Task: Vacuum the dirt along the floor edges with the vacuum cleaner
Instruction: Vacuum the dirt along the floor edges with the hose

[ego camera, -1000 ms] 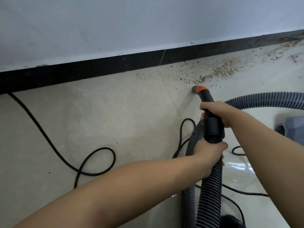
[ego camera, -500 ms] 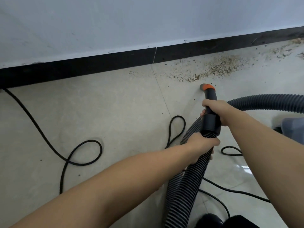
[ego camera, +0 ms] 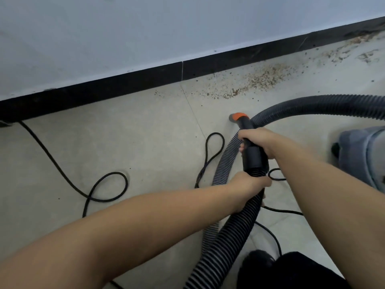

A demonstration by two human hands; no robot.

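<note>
A pale wall [ego camera: 145, 34] fills the far part of the view, edged at its foot by a black skirting board [ego camera: 104, 90] that runs from near left to far right. Below it lies the light tiled floor [ego camera: 135, 138]. At the right edge sits the grey vacuum cleaner body [ego camera: 362, 155], partly cut off by the frame. From it the ribbed grey hose [ego camera: 325, 106] arcs left across the floor, loops down past the hands and comes back up from the near edge to a black rigid handle tube [ego camera: 253, 155].

Two bare forearms reach in from the near side. The left hand [ego camera: 248, 187] grips the hose just where its ribbing meets the black tube, fingers wrapped round it. The right hand [ego camera: 260, 140] is closed round the tube farther along, nearer the tip. The tube ends in an orange-collared nozzle [ego camera: 238, 117], whose mouth is down at the floor, a little short of the skirting.

A black power cord [ego camera: 104, 184] trails from the left end of the skirting, forms a loop on the tiles, and shows again in a narrow loop just left of the hose.

Brown dirt crumbs [ego camera: 256, 82] are scattered along the floor edge, far right of the nozzle and apart from it, with more [ego camera: 354, 51] toward the far right corner. A dark shape [ego camera: 291, 270] sits at the near edge, too unclear to tell
</note>
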